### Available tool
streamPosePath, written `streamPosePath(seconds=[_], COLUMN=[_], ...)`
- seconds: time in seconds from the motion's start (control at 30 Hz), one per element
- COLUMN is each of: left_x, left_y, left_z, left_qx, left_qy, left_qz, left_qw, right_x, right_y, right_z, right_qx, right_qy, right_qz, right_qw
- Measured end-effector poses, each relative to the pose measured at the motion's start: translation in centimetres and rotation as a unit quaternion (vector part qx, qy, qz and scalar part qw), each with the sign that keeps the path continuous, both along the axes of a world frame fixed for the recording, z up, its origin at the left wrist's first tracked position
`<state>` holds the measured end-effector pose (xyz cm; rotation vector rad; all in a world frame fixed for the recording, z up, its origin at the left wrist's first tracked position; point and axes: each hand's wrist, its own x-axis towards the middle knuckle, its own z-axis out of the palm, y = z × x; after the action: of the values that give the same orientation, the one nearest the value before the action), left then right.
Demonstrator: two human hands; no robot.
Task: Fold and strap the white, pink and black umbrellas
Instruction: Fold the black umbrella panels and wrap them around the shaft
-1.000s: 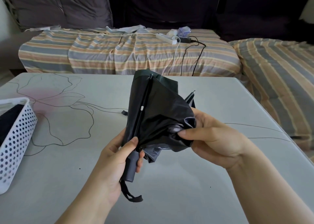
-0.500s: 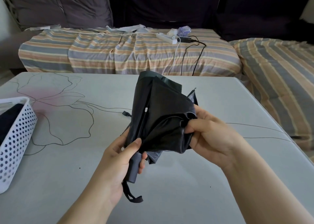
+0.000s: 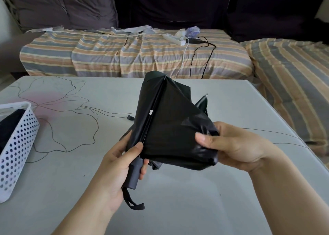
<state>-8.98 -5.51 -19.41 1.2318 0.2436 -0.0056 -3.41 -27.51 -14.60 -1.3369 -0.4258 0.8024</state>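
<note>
I see the black umbrella [image 3: 170, 120] held up above the grey table [image 3: 178, 199], collapsed but loose, its cloth bunched and unstrapped. My left hand [image 3: 115, 165] grips the dark handle [image 3: 134, 174], fingers curled round it, thumb pressed against the cloth by a rib. A black wrist loop [image 3: 132, 200] hangs from the handle's lower end. My right hand [image 3: 235, 145] pinches a fold of the cloth at the umbrella's right side, thumb on top, fingers behind. One metal rib tip [image 3: 206, 95] sticks out past the cloth on the right. The closing strap's end [image 3: 130, 117] shows just left of the umbrella, near the table surface; I cannot tell whether it touches.

At the left edge sits a white perforated basket [image 3: 16, 145] with something dark inside. Beyond the table: a striped sofa cover [image 3: 106, 56] and a white power strip [image 3: 174, 38] with cables.
</note>
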Motion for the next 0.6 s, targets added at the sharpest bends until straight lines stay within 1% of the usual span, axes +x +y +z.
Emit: streamPosePath(seconds=[0.07,0.2,0.37,0.47,0.6], left_x=[0.2,0.2,-0.1,-0.1,0.1], left_y=[0.3,0.4,0.0,0.1,0.3], left_z=[0.0,-0.2,0.0,0.0,0.0], left_qx=[-0.001,-0.007,-0.010,-0.016,-0.012], left_qy=[0.002,0.016,0.009,-0.006,-0.014], left_qz=[0.009,0.004,-0.021,-0.033,-0.031], left_qw=[1.000,1.000,1.000,0.999,0.999], right_x=[0.1,0.3,0.3,0.2,0.3], right_y=[-0.3,0.0,-0.3,-0.8,-1.9], right_z=[-0.1,-0.9,-0.7,-0.3,0.3], right_qx=[0.015,0.044,0.057,0.035,0.004], right_qy=[-0.012,-0.009,0.009,-0.023,-0.090], right_qz=[-0.015,-0.033,-0.004,0.019,0.004], right_qw=[1.000,0.998,0.998,0.999,0.996])
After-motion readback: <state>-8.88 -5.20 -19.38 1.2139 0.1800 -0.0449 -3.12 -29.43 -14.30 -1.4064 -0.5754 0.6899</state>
